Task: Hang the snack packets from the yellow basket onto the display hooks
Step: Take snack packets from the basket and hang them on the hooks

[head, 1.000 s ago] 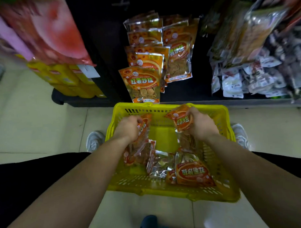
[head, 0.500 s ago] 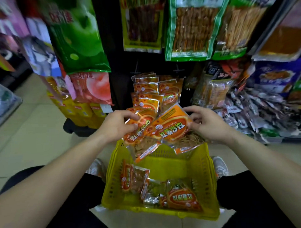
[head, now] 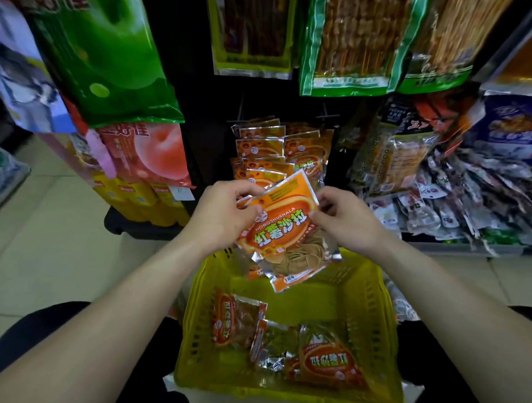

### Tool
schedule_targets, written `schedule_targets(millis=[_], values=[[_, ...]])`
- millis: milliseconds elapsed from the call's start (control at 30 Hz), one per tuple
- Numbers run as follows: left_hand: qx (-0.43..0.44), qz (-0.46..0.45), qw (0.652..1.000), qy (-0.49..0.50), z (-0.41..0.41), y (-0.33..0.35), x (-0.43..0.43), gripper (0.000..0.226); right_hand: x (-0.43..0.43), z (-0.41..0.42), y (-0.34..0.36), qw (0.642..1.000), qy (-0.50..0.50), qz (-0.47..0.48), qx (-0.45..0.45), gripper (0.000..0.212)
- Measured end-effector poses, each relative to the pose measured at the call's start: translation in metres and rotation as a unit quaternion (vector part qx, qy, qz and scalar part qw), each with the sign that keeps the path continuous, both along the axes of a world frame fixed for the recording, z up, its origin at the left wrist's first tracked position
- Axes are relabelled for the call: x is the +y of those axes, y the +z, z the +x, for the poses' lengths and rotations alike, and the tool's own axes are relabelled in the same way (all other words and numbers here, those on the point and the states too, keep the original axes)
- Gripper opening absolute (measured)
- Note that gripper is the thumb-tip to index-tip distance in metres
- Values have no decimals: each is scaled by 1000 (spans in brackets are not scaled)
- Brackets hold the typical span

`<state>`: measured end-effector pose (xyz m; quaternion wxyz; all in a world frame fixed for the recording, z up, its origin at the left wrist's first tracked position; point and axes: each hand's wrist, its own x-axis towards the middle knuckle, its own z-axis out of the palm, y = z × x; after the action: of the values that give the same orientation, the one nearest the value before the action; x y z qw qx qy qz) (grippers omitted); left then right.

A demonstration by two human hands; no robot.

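L hand & R hand over far rim of yellow plastic mesh basket. L fingers pinch top-left corner of orange foil snack packet, R fingers pinch its right edge. Packet's long axis runs from basket up & away, top tipped right. Black wire display hooks w/ hung orange packets are beyond basket, dead ahead. L hand looks nearer. Spare orange packets lie in basket.
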<state>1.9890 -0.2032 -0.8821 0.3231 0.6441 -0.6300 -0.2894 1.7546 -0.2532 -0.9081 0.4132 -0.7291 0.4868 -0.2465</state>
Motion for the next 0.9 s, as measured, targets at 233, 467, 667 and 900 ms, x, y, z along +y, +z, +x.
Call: schedule_targets(millis=[233, 467, 667, 900], values=[[-30, 8, 997, -75, -4, -5, -22, 24, -19, 9, 6, 998, 9, -63, -19, 32], [9, 7, 997, -80, -8, -8, -25, 29, -31, 15, 7, 996, 9, -92, 0, 12], [61, 14, 995, -77, -9, -6, -22, 37, -33, 8, 9, 998, -15, -53, -25, 11], [77, -19, 996, -37, -10, -6, -21, 33, -28, 5, 9, 998, 5, -55, -8, 25]])
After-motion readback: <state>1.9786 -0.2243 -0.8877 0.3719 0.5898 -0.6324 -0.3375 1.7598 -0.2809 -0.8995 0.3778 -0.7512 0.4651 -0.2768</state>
